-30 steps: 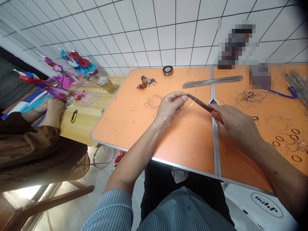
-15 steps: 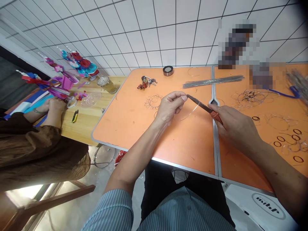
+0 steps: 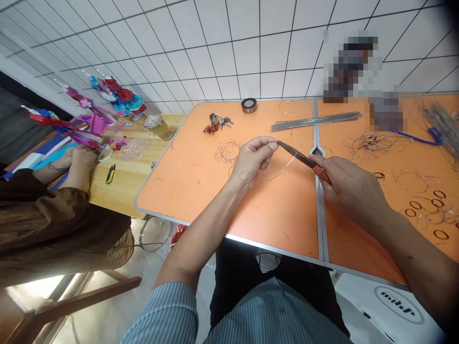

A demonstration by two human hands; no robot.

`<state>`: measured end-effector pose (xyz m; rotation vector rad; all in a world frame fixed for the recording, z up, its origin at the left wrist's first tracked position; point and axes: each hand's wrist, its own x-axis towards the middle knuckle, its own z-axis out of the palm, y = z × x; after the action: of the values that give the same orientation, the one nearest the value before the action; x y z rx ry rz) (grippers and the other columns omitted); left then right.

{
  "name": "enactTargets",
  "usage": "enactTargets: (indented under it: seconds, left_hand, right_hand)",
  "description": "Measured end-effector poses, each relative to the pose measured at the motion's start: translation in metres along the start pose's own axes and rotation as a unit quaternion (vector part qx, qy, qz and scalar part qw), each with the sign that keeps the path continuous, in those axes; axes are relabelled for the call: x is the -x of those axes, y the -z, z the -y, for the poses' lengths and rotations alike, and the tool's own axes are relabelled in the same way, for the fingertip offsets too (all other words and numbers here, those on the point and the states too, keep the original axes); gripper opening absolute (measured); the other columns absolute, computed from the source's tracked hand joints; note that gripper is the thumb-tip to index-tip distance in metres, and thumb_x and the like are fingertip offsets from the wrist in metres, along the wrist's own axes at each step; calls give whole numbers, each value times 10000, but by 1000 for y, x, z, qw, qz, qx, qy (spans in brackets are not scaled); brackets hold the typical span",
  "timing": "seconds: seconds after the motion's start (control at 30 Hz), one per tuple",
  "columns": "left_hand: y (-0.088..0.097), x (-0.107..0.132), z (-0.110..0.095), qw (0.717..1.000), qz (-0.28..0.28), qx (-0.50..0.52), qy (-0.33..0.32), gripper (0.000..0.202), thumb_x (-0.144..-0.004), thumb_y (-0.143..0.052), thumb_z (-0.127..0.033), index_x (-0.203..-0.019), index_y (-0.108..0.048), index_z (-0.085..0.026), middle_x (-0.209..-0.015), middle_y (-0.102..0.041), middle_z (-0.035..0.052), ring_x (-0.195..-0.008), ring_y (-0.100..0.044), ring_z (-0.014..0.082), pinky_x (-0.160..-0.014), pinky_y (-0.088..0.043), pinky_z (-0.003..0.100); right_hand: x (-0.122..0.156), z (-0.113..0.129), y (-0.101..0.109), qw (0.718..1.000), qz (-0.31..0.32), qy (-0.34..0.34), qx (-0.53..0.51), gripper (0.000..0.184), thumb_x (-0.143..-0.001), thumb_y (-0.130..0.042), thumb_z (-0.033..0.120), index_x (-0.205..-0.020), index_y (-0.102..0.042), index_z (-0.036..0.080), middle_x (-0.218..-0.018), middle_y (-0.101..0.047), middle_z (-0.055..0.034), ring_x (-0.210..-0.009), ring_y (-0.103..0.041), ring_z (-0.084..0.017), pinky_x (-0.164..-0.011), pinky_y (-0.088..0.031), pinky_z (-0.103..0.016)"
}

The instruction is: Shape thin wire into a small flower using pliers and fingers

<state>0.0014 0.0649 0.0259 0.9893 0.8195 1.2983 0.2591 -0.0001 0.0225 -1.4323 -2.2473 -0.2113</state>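
We see two bare hands at work above an orange table (image 3: 272, 224). In the right hand (image 3: 353, 184) we hold long, thin pliers (image 3: 304, 159), with the fingers curled around the red handle. The pliers make a slanted line: the handle end is low and to the right, and the dark, thin nose points up and to the left. The nose tip comes right up to the fingertips of the left hand (image 3: 255, 155). There, the left thumb and first finger are pressed together. We think they may pinch the end of a wire, but that spot is too small for us to be sure.

A thin, shiny wire (image 3: 287, 167) shows between the hands. Its top is at the side of the pliers, and it bends down and to the left in a soft curve, above the table.

Just beside the left hand, a ring of little wire loops (image 3: 225, 152) lies flat. Past the hands, a bundle of straight wires (image 3: 315, 121) lies almost sideways, with its right end a bit farther back. Keys (image 3: 224, 122) and a roll of tape (image 3: 249, 105) lie near the back. Small dark rings (image 3: 437, 203) lie to the right. On our left, another person's hands (image 3: 81, 158) rest together.
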Motion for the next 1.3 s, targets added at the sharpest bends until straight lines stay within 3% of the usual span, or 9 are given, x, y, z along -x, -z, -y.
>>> enactTargets:
  seconds: [0.2,0.5,0.67,0.77,0.87,1.03,1.2,1.3]
  left_hand:
    - [0,0,2,1000,-11,-18,14,338,-805,-1032,-425,-918,-795,-212,-611,-538,-83,-525,-440,56,-508,-278,208]
    - [2,1,-6,998,13,-3,58,387,-788,-1070,-423,-879,-770,-196,-625,-569,-73,-524,-441,47,-517,-306,194]
    - [7,-1,-5,996,74,31,51,501,-707,-1125,-478,-854,-750,-180,-634,-579,-70,-517,-448,36,-502,-291,181]
    - [10,-3,-3,992,96,36,67,519,-701,-1122,-486,-831,-726,-176,-629,-567,-71,-512,-434,34,-498,-278,178]
    - [11,-4,-1,990,112,48,70,537,-687,-1129,-492,-824,-716,-177,-618,-562,-73,-505,-416,35,-494,-274,177]
    - [11,-3,1,988,125,60,67,537,-701,-1128,-510,-852,-731,-182,-583,-551,-75,-488,-384,36,-497,-280,173]
    - [9,-1,-1,988,125,56,65,540,-705,-1121,-530,-840,-726,-187,-586,-539,-75,-496,-371,40,-495,-265,182]
    - [10,-3,-2,992,109,45,47,525,-736,-1102,-543,-844,-735,-184,-601,-544,-71,-506,-376,41,-503,-272,184]
  right_hand:
    - [-2,5,7,998,23,4,-56,464,-1163,-473,198,-1483,-798,114,-1129,-883,-195,-1040,-845,-360,-820,-582,-424]
    - [-3,5,13,988,46,-3,-146,327,-1153,-499,214,-1324,-778,211,-1073,-856,-154,-949,-823,-316,-844,-606,-405]
    - [-4,0,17,975,97,-40,-194,193,-1123,-564,234,-973,-671,293,-852,-784,-65,-774,-723,-269,-757,-536,-384]
    - [-4,-8,17,956,150,-69,-242,199,-1083,-631,304,-888,-656,276,-749,-705,-24,-686,-634,-234,-703,-482,-367]
    - [-4,-13,16,927,189,-107,-307,184,-1035,-730,435,-973,-759,264,-783,-723,-22,-722,-651,-244,-678,-461,-352]
    - [-8,-10,21,873,245,-162,-391,403,-972,-809,638,-904,-749,245,-831,-714,-46,-751,-638,-246,-719,-494,-379]
    - [-9,-10,20,831,280,-173,-448,434,-1016,-807,653,-934,-737,232,-837,-677,-40,-768,-627,-226,-756,-497,-380]
    - [-12,-13,16,832,270,-159,-458,378,-1026,-812,614,-1008,-750,241,-857,-684,-34,-788,-614,-227,-745,-475,-365]
